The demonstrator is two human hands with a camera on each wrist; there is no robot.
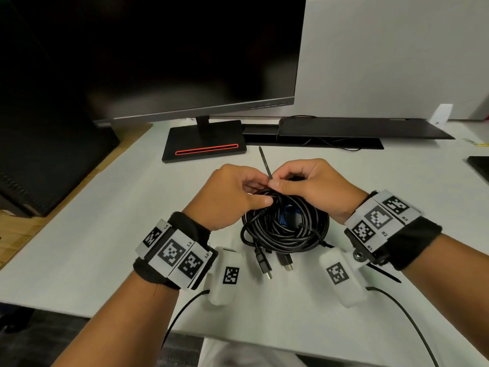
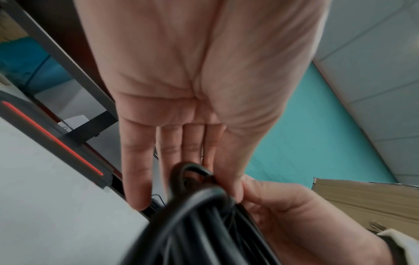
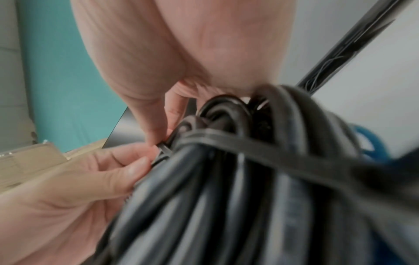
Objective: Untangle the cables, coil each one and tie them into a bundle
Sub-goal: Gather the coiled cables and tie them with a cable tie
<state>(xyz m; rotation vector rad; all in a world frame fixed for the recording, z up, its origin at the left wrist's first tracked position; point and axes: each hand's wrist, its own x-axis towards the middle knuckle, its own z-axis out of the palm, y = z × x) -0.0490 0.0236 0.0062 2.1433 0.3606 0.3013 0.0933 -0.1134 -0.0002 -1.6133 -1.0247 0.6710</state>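
A coil of black cables (image 1: 285, 229) with a blue cable (image 1: 287, 217) inside lies on the white table (image 1: 132, 234). Two plugs (image 1: 266, 266) stick out toward me. Around the coil's far side runs a black cable tie (image 3: 249, 145), and its thin tail (image 1: 265, 162) points up and away. My left hand (image 1: 260, 193) grips the top of the cable bundle (image 2: 204, 206), thumb pressed on the strands. My right hand (image 1: 280, 181) pinches the tie at its head (image 3: 163, 148). The fingertips of both hands meet there.
A monitor (image 1: 158, 49) on a stand with a red-striped base (image 1: 206, 149) is just beyond the hands. A flat black device (image 1: 365, 128) lies at the back right, a dark tower (image 1: 47, 154) at the left. A spare black tie (image 1: 383, 272) lies under my right wrist.
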